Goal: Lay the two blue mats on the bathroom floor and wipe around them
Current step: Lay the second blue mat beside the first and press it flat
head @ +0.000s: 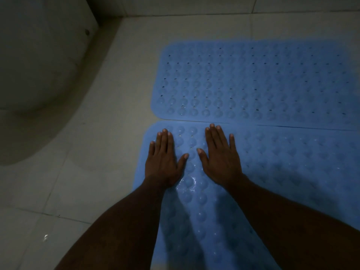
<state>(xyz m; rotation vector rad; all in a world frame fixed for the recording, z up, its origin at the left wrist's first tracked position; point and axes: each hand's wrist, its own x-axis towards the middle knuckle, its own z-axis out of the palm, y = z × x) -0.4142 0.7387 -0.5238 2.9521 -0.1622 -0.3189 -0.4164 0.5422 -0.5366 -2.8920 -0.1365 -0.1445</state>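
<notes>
Two blue rubber mats with rows of suction bumps and small holes lie flat on the pale tiled floor, long edges almost touching. The far mat [253, 82] fills the upper right. The near mat [282, 172] runs from the centre to the bottom and right edge, with a wet sheen near my wrists. My left hand [163, 158] rests palm down, fingers together, on the near mat's far left corner. My right hand [220, 154] lies flat beside it with fingers spread. Neither hand holds anything.
The rounded white base of a toilet [35, 75] fills the upper left, close to the mats' left ends. A tiled wall [194, 4] runs along the top. Bare floor tiles [78, 182] lie to the left of the near mat.
</notes>
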